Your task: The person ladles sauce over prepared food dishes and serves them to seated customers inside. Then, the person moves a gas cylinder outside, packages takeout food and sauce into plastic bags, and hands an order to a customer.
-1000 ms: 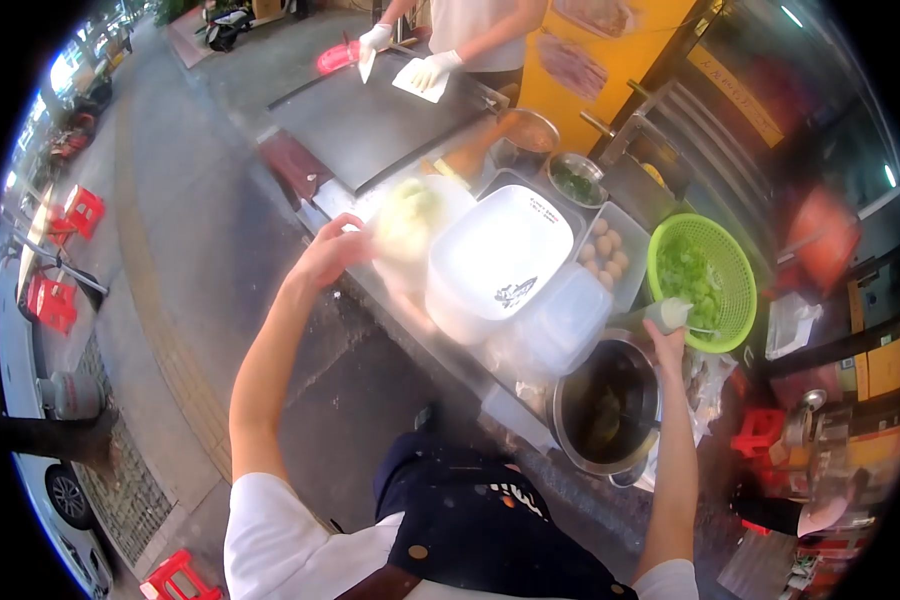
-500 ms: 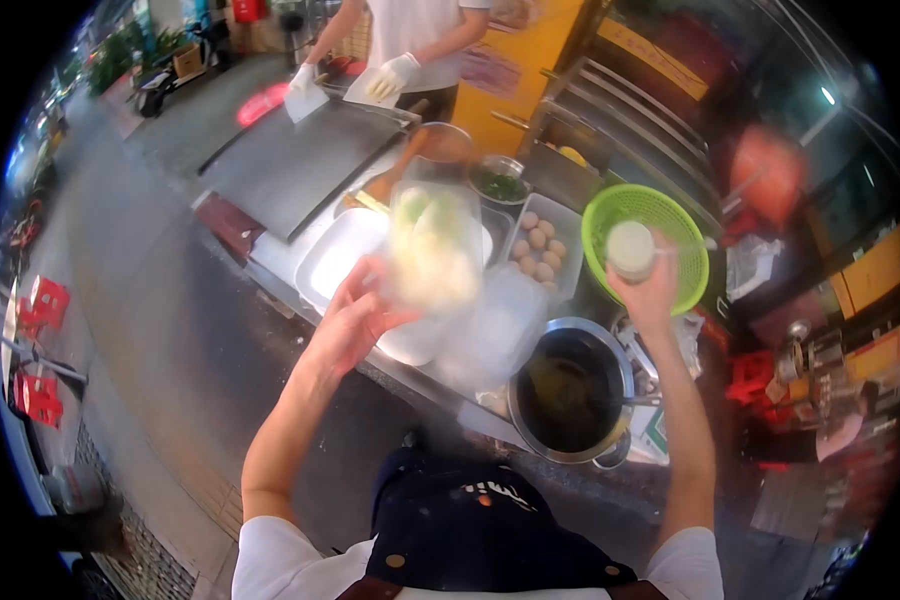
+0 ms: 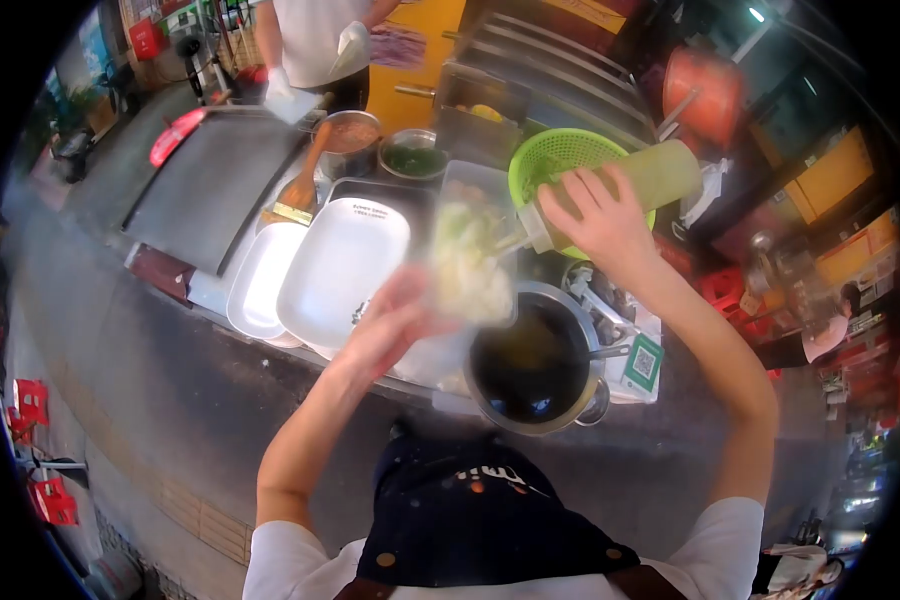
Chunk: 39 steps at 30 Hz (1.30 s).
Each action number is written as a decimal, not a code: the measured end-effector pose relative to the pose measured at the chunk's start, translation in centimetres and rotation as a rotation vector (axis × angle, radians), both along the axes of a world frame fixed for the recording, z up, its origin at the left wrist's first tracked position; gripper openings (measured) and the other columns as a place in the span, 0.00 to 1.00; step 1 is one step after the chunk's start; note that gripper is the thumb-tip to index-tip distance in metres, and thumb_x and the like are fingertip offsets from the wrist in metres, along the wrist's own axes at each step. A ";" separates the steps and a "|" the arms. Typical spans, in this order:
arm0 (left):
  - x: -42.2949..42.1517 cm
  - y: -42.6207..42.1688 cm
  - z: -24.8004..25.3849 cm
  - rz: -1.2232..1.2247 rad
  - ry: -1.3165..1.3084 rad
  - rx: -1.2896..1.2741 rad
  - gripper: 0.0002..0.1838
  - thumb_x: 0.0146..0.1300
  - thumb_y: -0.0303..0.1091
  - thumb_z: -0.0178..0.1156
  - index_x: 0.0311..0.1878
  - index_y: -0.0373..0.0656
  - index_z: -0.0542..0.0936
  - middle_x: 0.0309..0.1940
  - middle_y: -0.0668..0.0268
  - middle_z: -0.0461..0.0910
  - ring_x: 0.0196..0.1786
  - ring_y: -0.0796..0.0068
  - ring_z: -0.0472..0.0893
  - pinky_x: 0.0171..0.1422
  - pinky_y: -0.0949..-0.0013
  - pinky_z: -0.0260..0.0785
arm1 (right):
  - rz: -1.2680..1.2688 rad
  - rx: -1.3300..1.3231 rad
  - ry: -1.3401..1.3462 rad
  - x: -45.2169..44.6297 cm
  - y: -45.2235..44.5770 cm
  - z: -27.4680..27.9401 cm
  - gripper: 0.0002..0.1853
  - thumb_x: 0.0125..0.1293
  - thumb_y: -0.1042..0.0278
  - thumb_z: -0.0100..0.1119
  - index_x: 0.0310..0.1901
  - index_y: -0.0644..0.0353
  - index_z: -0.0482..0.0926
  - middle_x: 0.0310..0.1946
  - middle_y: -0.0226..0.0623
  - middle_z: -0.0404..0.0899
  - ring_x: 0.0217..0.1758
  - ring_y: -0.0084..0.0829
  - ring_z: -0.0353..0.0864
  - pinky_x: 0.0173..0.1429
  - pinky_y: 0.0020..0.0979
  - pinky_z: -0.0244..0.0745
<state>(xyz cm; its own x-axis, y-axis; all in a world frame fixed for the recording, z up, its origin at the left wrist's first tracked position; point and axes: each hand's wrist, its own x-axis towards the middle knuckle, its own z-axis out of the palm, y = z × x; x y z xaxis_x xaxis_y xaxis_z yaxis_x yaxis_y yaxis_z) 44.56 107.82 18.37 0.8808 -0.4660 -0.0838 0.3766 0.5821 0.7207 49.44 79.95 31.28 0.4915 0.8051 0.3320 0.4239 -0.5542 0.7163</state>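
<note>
My left hand [image 3: 395,322] is closed on the near side of a clear plastic takeaway box [image 3: 470,255], blurred by motion. Inside lies pale food with some green, of a kind I cannot make out. In my right hand [image 3: 602,225] is a squeeze bottle [image 3: 665,178] of pale yellow-green liquid. The bottle lies tipped sideways, its nozzle pointing left at the box's right side. Just below the box stands a metal pot [image 3: 535,430] of dark liquid with a handle sticking out. Behind my right hand is a green colander [image 3: 570,142], holding some greens.
White trays [image 3: 345,250] and a wooden-handled brush [image 3: 295,200] lie on the left. Farther back are a bowl of chopped greens [image 3: 415,158] and a pot of reddish-brown sauce [image 3: 352,130]. A gloved person [image 3: 315,45] stands beyond the flat metal surface [image 3: 215,185]. A QR-code sign [image 3: 645,362] stands right.
The bottle has swung from end-on to lying sideways, its nozzle now by the box. My left hand still holds the box. The view has shifted, and the other person's hands have moved apart.
</note>
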 end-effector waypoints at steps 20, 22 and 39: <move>-5.6 -12.3 1.2 0.111 -0.087 0.010 0.20 0.47 0.12 0.45 0.44 0.40 0.63 0.52 0.51 0.72 0.56 0.50 0.78 0.56 0.52 0.79 | -0.151 1.510 1.214 4.6 -14.5 -22.1 0.39 0.51 0.57 0.74 0.61 0.65 0.68 0.54 0.43 0.76 0.57 0.35 0.76 0.62 0.34 0.69; -7.0 -17.2 0.5 0.167 -0.036 0.017 0.20 0.47 0.12 0.45 0.45 0.39 0.64 0.52 0.52 0.72 0.57 0.52 0.77 0.57 0.52 0.79 | -0.185 1.535 1.462 3.8 -18.2 -22.0 0.35 0.57 0.57 0.70 0.62 0.65 0.68 0.54 0.41 0.76 0.56 0.32 0.76 0.60 0.33 0.70; -14.7 -49.1 -9.0 0.270 0.547 -0.353 0.41 0.55 0.47 0.60 0.70 0.39 0.60 0.65 0.52 0.67 0.65 0.49 0.69 0.67 0.44 0.63 | -0.001 2.015 1.775 -7.1 -41.8 -18.7 0.21 0.76 0.55 0.44 0.41 0.65 0.80 0.27 0.30 0.78 0.31 0.24 0.78 0.27 0.26 0.75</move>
